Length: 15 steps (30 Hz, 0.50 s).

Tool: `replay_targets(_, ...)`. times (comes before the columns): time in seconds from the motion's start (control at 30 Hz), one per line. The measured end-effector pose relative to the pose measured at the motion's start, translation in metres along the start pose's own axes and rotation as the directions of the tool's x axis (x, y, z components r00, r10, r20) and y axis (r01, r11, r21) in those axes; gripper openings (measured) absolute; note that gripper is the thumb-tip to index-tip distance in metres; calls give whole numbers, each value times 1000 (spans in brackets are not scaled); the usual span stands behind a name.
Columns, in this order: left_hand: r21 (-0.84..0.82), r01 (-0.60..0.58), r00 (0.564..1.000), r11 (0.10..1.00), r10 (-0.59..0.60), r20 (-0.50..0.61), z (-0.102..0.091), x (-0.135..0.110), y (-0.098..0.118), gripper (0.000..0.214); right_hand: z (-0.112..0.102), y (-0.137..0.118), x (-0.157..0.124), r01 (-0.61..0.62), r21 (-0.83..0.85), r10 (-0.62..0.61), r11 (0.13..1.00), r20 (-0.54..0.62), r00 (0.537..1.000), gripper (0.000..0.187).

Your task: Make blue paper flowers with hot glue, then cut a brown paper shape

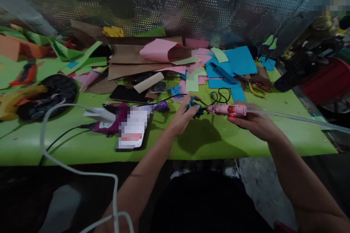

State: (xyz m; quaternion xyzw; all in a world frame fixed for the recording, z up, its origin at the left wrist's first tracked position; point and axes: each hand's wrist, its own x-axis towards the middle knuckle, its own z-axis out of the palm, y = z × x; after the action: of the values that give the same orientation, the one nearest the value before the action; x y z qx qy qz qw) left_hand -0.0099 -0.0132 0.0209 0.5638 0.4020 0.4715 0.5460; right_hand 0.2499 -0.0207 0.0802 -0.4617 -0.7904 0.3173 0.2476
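My right hand (255, 121) is closed round a pink glue gun (228, 109), whose nozzle points left. A clear glue stick (290, 117) sticks out of its back toward the right. My left hand (182, 115) pinches a small blue paper piece (194, 106) just in front of the nozzle. Both hands hover over a green table cover (207, 142). A thin black cable (221, 96) loops on the cover just behind the glue gun.
Cut paper in blue (237, 60), pink (161, 49) and brown (131, 67) litters the back. Yellow-handled scissors (257, 87) lie at right. A purple glue gun (109, 118), a black phone (128, 94), a black round dish (51, 94) and a white cable (54, 114) lie at left.
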Motion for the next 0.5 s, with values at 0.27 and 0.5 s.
replay_targets(0.27, 30, 13, 1000, 999, -13, -4, -2, 0, -2, 45, -1, -2, 0, 7, -58, -8, 998, -5, 1000, 28)
replay_targets(0.5, 17, 1, 1000, 1000, -1, 4, -1, 1, -5, 45, 1, 0, 2, 35, -61, -35, 998, -1, 999, 26)
